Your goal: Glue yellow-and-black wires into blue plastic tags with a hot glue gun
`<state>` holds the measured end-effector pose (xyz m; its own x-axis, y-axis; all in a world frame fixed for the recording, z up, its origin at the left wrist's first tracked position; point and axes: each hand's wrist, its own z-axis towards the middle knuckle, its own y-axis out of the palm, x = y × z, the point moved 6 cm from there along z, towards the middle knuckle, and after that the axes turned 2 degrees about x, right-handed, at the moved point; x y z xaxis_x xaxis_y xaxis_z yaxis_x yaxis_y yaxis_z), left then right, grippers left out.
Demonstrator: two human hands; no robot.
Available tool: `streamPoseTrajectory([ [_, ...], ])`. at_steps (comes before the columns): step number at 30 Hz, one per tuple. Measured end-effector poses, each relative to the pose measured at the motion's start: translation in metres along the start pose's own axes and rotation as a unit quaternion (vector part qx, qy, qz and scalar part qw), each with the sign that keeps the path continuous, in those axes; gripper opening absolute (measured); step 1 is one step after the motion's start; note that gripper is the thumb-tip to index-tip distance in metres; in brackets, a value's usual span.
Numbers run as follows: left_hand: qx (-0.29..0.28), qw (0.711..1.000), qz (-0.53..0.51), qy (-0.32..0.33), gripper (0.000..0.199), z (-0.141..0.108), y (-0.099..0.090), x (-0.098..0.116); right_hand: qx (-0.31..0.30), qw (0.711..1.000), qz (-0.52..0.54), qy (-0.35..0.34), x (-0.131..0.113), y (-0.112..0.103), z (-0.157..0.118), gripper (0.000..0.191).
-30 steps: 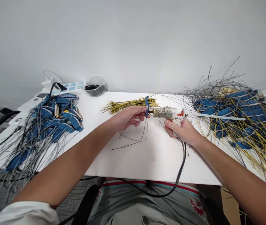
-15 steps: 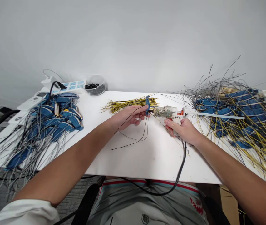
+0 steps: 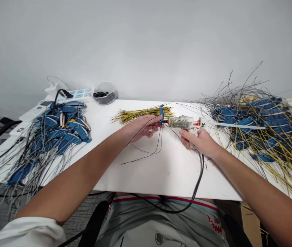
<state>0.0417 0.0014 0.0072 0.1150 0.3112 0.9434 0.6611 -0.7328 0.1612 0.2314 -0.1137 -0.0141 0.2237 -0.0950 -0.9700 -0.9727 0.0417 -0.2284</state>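
Observation:
My left hand [image 3: 146, 127] pinches a small curved blue plastic part [image 3: 161, 115], held upright, with thin dark wires [image 3: 146, 157] hanging from it. My right hand [image 3: 197, 140] is wrapped round the handle of a hot glue gun [image 3: 180, 121] with a clear, stained front body. Its nozzle points left and meets the blue part, or is very close to it. A long white glue stick [image 3: 238, 126] sticks out of the gun's back. Behind the left hand lies a bundle of yellow and black wires [image 3: 133, 114].
Blue parts with grey wires [image 3: 56, 130] are heaped at left, beside a power strip [image 3: 80, 93] and a clear round tub [image 3: 105, 94] of small black pieces. More blue parts with yellow and black wires [image 3: 269, 120] pile up at right. The gun's black cord [image 3: 197, 187] loops over the table's front edge.
The glue stick's back end sits slightly further left. Both hands, the blue part and the gun stay almost in the same place.

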Motion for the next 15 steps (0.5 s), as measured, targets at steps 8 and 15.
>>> streamPoseTrajectory([
  [8,0.002,1.000,0.003,-0.001,0.053,-0.0005,-0.0002,0.0011,-0.009,1.000,-0.015,-0.012,0.0046,-0.0023,0.0017,0.052],
  [15,0.009,1.000,0.000,-0.002,0.054,-0.0005,-0.0007,0.0013,-0.014,0.999,-0.034,-0.018,-0.0027,-0.0008,-0.0013,0.056],
])
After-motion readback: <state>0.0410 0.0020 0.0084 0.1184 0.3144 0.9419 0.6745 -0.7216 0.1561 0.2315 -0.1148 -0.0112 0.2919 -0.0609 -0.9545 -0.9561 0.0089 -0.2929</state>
